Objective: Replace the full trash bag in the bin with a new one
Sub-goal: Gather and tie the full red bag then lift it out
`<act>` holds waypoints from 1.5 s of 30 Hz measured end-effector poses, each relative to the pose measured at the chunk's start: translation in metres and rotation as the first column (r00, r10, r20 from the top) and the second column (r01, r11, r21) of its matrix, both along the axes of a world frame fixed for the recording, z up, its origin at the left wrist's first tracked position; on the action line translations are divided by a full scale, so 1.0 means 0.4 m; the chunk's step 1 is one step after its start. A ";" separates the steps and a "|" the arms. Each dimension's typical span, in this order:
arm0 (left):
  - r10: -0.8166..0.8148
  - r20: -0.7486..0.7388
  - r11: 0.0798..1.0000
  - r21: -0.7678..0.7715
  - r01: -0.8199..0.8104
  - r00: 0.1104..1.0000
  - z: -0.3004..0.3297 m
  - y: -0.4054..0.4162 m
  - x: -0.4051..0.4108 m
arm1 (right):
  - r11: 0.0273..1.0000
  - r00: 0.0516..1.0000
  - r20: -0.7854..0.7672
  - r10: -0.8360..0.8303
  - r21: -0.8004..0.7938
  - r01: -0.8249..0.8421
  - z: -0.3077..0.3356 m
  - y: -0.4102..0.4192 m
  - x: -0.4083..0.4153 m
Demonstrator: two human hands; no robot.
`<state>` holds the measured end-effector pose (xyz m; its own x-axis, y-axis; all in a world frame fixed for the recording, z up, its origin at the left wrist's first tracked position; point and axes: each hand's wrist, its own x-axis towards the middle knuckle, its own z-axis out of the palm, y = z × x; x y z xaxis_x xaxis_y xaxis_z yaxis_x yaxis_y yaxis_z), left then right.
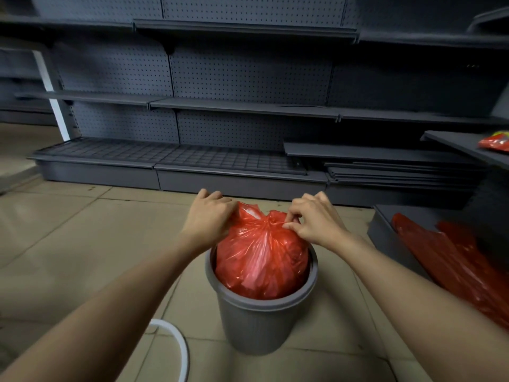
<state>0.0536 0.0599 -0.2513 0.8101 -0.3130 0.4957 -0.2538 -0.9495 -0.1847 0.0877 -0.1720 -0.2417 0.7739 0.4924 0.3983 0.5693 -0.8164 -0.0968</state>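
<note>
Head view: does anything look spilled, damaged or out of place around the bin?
Nothing spilled or torn. The full red bag sits upright in the grey bin. Only oddity: loose shelf boards stacked on the base shelf at right.

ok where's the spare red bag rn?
Head view, right side: the spare red bag lies draped over the low dark shelf base, right of the grey bin, beyond the right hand.

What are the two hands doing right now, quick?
Left hand: grips the gathered top of the red trash bag.
Right hand: pinches the bag's knotted neck.
</note>
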 end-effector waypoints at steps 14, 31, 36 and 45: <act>-0.064 -0.168 0.979 -0.204 0.029 0.984 -0.040 -0.047 -0.024 | 0.992 1.000 0.013 0.015 -0.122 -0.014 -0.051 -0.028 -0.017; -0.060 -0.339 0.991 -0.136 0.014 0.939 -0.079 -0.018 0.033 | 0.997 0.983 -0.177 0.054 0.065 -0.044 -0.110 0.036 0.060; -0.038 -0.419 0.987 -0.157 -0.031 0.907 0.139 -0.026 0.023 | 0.995 0.945 -0.322 0.052 0.099 -0.021 0.088 0.040 0.032; -0.020 -0.471 0.978 -0.191 -0.080 0.882 0.815 -0.055 -0.051 | 0.978 0.887 -0.459 -0.043 0.163 0.132 0.762 0.042 -0.077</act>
<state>0.0334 0.0379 0.0747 0.9698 -0.2202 0.1050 -0.2338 -0.9618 0.1422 0.0568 -0.1552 0.0630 0.9275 0.3667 0.0728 0.3550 -0.8029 -0.4789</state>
